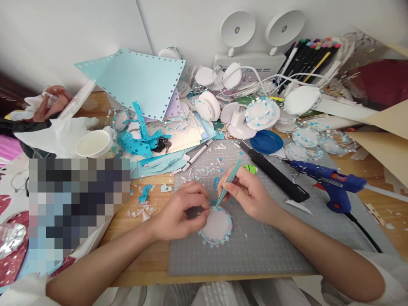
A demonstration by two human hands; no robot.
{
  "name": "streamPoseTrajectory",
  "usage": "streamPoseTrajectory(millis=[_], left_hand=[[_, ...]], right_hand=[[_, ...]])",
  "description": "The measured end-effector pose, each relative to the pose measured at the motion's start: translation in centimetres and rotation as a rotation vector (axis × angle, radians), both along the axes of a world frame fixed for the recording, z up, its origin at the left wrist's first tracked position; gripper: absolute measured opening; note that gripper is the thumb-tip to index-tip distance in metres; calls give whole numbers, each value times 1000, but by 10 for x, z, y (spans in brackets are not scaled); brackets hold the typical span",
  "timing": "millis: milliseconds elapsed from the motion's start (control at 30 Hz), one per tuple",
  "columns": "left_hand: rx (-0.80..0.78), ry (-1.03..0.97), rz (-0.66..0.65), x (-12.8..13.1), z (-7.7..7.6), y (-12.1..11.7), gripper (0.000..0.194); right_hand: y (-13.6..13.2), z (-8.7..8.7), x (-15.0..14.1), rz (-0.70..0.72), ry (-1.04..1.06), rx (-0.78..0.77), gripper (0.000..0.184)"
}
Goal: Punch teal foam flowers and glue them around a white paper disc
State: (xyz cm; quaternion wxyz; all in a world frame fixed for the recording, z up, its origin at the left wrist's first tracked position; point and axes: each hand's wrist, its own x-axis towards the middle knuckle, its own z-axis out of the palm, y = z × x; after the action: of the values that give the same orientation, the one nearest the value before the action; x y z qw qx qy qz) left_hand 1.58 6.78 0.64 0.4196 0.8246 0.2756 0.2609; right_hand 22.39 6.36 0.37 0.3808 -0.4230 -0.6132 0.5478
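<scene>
A white disc (217, 226) rimmed with tiny blue and white star cut-outs lies on the grey cutting mat (255, 250). My right hand (251, 193) is closed on teal tweezers (229, 182), whose tips touch the disc's upper left rim. My left hand (181, 210) is curled at the disc's left edge, fingers pinched against it; whether it holds a small piece is hidden.
A blue glue gun (331, 182) and a black craft knife (274, 172) lie on the mat's right side. Behind are light blue punched paper (137, 80), a white cup (94, 143), a blue lid (266, 141), several white discs, markers (310, 55) and paper scraps.
</scene>
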Motion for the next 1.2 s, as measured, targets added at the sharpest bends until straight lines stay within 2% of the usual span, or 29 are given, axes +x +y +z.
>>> streamPoseTrajectory(millis=[333, 800, 1033, 1200], left_hand=[[9, 8, -4, 0, 1, 0, 11], [30, 37, -20, -1, 0, 0, 12], [41, 42, 10, -2, 2, 0, 12], [45, 30, -2, -2, 2, 1, 11]], right_hand=[[1, 0, 0, 8, -14, 4, 19], [4, -2, -2, 3, 20, -135, 30], [4, 6, 0, -37, 28, -76, 30], [7, 3, 4, -160, 105, 9, 23]])
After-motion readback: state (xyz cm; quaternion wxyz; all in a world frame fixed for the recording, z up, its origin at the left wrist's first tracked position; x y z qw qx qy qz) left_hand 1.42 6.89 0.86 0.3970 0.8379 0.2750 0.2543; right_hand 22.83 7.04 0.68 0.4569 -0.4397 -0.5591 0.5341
